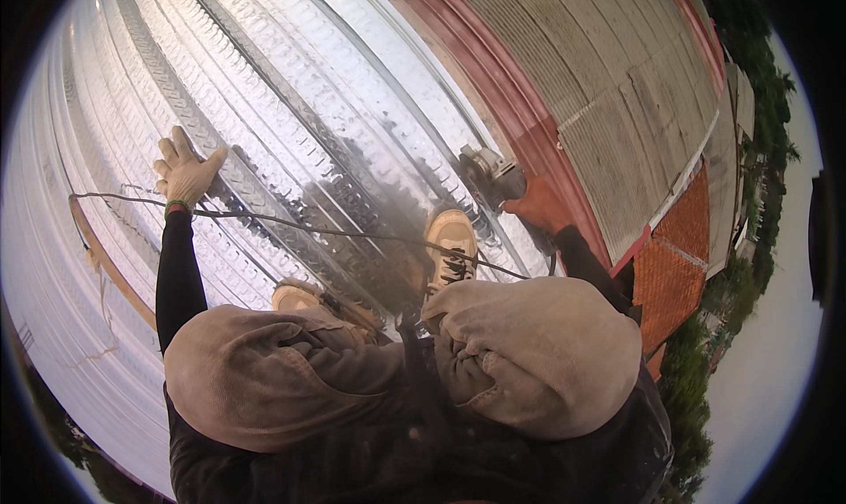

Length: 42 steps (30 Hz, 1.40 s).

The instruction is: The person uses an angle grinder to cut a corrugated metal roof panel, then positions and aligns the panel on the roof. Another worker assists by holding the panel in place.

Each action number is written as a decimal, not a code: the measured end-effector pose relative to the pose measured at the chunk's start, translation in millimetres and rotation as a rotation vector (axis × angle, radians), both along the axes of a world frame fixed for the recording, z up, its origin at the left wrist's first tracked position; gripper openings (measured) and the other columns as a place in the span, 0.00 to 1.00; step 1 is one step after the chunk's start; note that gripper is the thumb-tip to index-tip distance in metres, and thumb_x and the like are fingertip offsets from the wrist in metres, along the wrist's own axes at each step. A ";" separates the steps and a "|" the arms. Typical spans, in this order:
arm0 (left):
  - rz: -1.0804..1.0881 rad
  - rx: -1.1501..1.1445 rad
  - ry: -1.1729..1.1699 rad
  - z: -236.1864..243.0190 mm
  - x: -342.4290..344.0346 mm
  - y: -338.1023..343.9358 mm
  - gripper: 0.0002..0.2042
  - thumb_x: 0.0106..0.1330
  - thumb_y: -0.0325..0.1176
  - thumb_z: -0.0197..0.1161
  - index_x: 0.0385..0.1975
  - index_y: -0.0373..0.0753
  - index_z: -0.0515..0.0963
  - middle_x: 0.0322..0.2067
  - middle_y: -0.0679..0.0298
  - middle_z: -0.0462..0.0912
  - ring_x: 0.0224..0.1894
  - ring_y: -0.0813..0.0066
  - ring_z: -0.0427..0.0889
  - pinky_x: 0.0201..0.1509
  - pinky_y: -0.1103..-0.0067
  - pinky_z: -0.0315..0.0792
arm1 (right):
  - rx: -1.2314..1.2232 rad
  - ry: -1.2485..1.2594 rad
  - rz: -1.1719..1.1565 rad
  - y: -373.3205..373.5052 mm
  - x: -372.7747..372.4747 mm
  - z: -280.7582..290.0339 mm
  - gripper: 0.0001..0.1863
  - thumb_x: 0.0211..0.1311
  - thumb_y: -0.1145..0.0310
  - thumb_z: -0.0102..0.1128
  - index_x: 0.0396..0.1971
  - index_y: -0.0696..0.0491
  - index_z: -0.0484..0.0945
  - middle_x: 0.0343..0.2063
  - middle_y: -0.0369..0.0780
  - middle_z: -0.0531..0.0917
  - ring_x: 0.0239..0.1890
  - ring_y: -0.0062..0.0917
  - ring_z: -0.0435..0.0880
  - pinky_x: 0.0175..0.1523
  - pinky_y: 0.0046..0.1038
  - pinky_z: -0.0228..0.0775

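My left hand (187, 171) in a pale glove presses with fingers spread on shiny corrugated metal roofing (256, 81). My bare right hand (529, 206) grips a metal angle grinder (485, 171) low over the sheet's right side, near a red trim strip (546, 138); whether its disc touches the metal I cannot tell. A dark cord (335, 233) runs across the roofing, past my left wrist and over toward my right side. I crouch on the metal, with my right shoe (449, 244) just left of the grinder.
Beyond the red trim lie weathered grey ribbed roof sheets (634, 125) and an orange roof section (670, 266). Trees (762, 196) and sky edge the right side. A brown timber strip (115, 266) shows at the left.
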<state>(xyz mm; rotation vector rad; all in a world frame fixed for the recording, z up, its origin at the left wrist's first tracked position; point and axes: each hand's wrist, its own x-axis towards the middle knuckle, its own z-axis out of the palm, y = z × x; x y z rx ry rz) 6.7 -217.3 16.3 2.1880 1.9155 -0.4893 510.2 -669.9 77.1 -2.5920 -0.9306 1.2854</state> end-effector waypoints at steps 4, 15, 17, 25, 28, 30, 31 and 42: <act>0.002 -0.007 0.007 0.8 2.6 0.0 0.65 0.62 0.75 0.68 0.91 0.49 0.40 0.89 0.44 0.37 0.87 0.21 0.39 0.83 0.31 0.39 | 0.015 -0.012 0.017 3.2 2.1 -6.2 0.37 0.48 0.58 0.79 0.56 0.66 0.85 0.48 0.58 0.92 0.51 0.48 0.93 0.60 0.41 0.82; 0.000 -0.003 0.022 -4.8 -0.7 2.9 0.65 0.62 0.77 0.68 0.91 0.52 0.39 0.89 0.44 0.37 0.87 0.21 0.40 0.83 0.31 0.39 | -0.021 -0.010 0.064 7.4 8.0 -7.8 0.38 0.48 0.56 0.79 0.56 0.68 0.84 0.48 0.60 0.91 0.52 0.50 0.93 0.60 0.42 0.83; 0.000 -0.002 0.019 -4.7 -0.8 3.0 0.65 0.61 0.77 0.68 0.91 0.51 0.39 0.89 0.44 0.37 0.87 0.21 0.39 0.83 0.32 0.39 | -0.033 -0.011 0.065 7.6 7.4 -7.6 0.38 0.48 0.56 0.79 0.56 0.68 0.84 0.48 0.61 0.91 0.51 0.50 0.93 0.60 0.43 0.83; -0.009 -0.007 0.001 -7.2 -2.5 4.9 0.66 0.61 0.77 0.68 0.91 0.51 0.39 0.89 0.44 0.36 0.87 0.21 0.38 0.83 0.32 0.37 | -0.050 -0.001 0.059 0.5 10.0 -14.7 0.39 0.48 0.55 0.79 0.56 0.68 0.84 0.48 0.60 0.91 0.51 0.50 0.93 0.60 0.43 0.83; -0.002 -0.006 0.002 -7.6 -6.2 5.0 0.66 0.61 0.77 0.68 0.91 0.51 0.39 0.90 0.43 0.36 0.87 0.21 0.37 0.83 0.32 0.37 | -0.021 -0.015 0.059 -1.5 7.2 -14.2 0.39 0.48 0.55 0.79 0.56 0.68 0.84 0.47 0.60 0.91 0.51 0.50 0.93 0.59 0.43 0.83; 0.000 -0.009 0.006 -7.7 -6.1 4.8 0.66 0.61 0.77 0.68 0.91 0.51 0.39 0.90 0.43 0.36 0.87 0.22 0.37 0.83 0.32 0.37 | -0.018 -0.035 0.066 -3.2 5.9 -12.8 0.38 0.48 0.55 0.79 0.56 0.68 0.84 0.47 0.60 0.91 0.51 0.50 0.93 0.59 0.43 0.83; 0.000 -0.011 0.005 -7.3 -5.3 4.6 0.66 0.61 0.77 0.68 0.91 0.51 0.39 0.90 0.43 0.36 0.87 0.22 0.37 0.83 0.32 0.37 | -0.017 -0.045 0.068 -4.2 5.6 -11.7 0.38 0.48 0.55 0.79 0.56 0.68 0.84 0.47 0.60 0.91 0.51 0.50 0.93 0.59 0.43 0.83; -0.001 -0.036 0.007 -1.7 -6.7 1.8 0.66 0.62 0.76 0.68 0.91 0.50 0.38 0.89 0.42 0.35 0.87 0.22 0.37 0.84 0.32 0.36 | -0.040 -0.013 0.050 -14.6 -0.4 -4.4 0.37 0.49 0.57 0.78 0.56 0.68 0.84 0.48 0.59 0.91 0.51 0.48 0.93 0.61 0.41 0.83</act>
